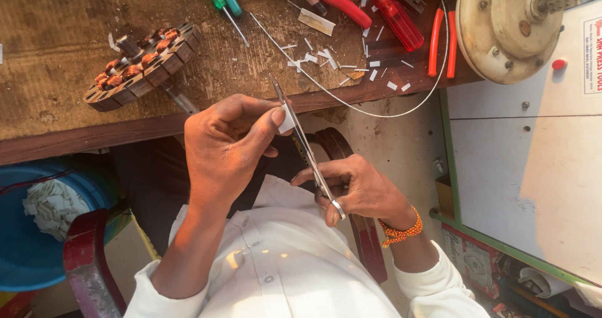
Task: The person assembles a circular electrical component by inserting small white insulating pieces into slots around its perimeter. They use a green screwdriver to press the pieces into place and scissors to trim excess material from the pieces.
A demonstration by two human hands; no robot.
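Observation:
My left hand (226,145) pinches a small white paper strip (286,119) between thumb and fingers, just in front of the bench edge. My right hand (360,189) grips a pair of metal scissors (305,144), fingers through the handles, the long blades pointing up and left past the strip. The blades lie against the paper's edge. On the wooden bench (56,55) above lies a round motor stator (143,64) with copper windings, and many small white paper offcuts (326,58) are scattered to its right.
Screwdrivers with green (219,1) and red (395,17) handles lie at the bench's back. Red-handled pliers (442,42) rest beside a round cream winding wheel (508,26). A thin white wire (376,108) loops over the edge. A blue tub (37,224) with paper scraps stands lower left.

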